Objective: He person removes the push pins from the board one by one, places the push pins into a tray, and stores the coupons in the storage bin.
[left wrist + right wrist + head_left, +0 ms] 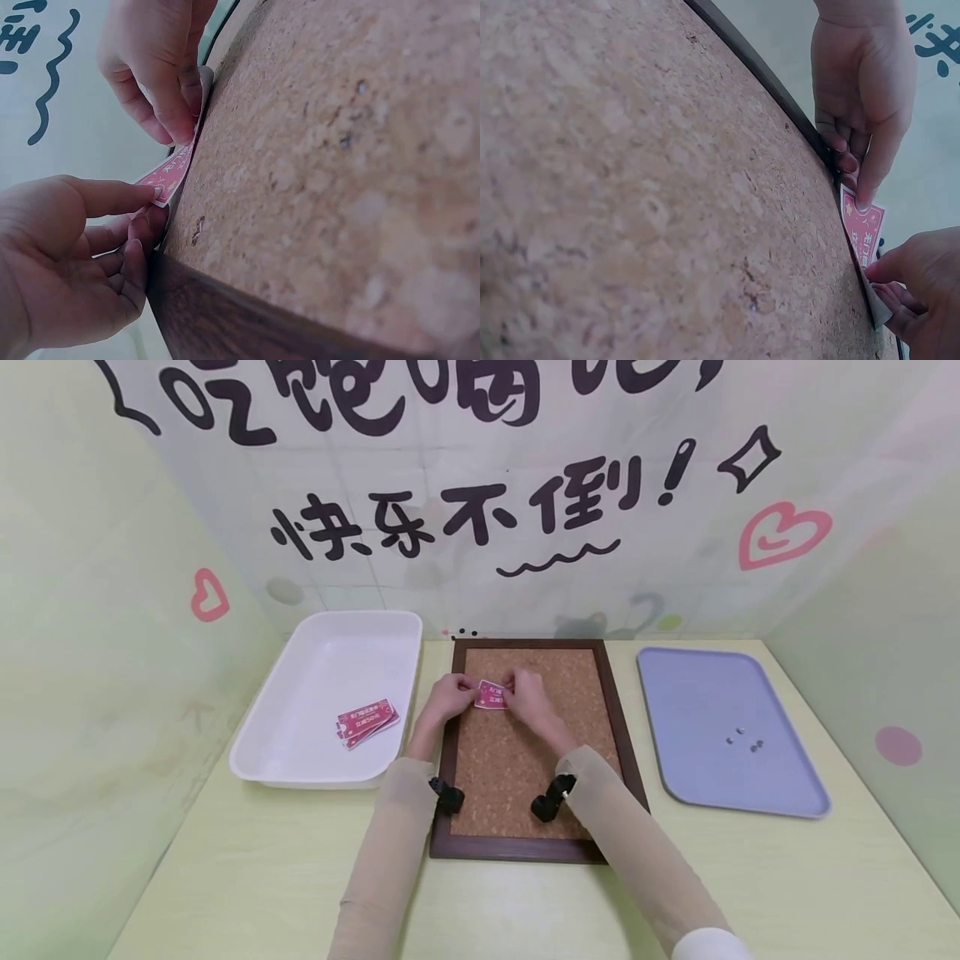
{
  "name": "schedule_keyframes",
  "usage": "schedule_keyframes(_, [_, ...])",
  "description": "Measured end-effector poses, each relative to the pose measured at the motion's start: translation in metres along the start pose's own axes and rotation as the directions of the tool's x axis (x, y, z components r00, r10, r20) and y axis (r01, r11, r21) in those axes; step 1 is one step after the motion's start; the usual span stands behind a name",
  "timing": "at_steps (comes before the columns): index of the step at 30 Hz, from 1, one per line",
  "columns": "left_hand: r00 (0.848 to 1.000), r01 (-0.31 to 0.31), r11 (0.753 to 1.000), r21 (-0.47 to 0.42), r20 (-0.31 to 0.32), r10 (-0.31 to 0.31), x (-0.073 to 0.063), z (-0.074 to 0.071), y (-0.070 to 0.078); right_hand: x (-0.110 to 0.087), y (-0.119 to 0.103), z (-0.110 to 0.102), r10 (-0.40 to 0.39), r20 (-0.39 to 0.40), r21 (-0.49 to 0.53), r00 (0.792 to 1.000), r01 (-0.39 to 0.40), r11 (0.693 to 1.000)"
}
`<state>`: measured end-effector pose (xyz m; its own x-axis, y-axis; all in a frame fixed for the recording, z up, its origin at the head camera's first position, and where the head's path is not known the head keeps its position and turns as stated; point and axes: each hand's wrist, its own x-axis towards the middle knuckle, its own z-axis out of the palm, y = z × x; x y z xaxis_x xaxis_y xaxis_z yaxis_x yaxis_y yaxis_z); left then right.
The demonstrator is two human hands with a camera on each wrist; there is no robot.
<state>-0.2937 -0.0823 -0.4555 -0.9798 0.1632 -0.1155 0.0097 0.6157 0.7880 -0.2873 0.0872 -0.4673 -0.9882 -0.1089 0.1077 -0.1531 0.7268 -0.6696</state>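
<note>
A pink printed coupon (491,695) lies over the upper left part of a cork board (525,777) with a dark wooden frame. My left hand (451,695) pinches its left end between thumb and fingers, close to the frame. At the other end, my right hand (527,695) pinches the coupon and hides part of its print. In the left wrist view the coupon (166,174) is slightly bent near the cork, and its far end curls up by the right hand (157,67). The right wrist view shows the left thumb flat on the coupon's (862,229) corner.
To the left stands a white tray (300,693) with several similar coupons (367,722) fanned in a pile. A blue-grey tray (720,693) on the right holds several small shiny metal pieces (753,747). A printed wall sheet (420,585) rises behind the table (300,860).
</note>
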Motion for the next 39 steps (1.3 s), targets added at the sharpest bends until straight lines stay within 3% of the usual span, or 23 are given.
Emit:
schedule_keyframes(14, [1.000, 0.011, 1.000, -0.009, 0.006, -0.011, -0.0034, -0.0030, 0.0012, 0.0021, -0.0068, 0.0007, 0.106, 0.008, 0.017, 0.994, -0.106, 0.994])
schedule_keyframes(25, [1.000, 0.007, 1.000, 0.005, -0.007, -0.007, -0.0010, -0.0031, -0.0006, 0.0035, -0.0065, 0.0013, 0.071, -0.020, 0.009, 0.997, -0.071, 0.997])
schedule_keyframes(39, [1.000, 0.025, 1.000, 0.001, -0.016, -0.025, -0.0002, 0.0003, -0.0028, 0.0036, -0.0008, -0.0002, 0.107, -0.005, 0.076, 0.994, -0.106, 0.991])
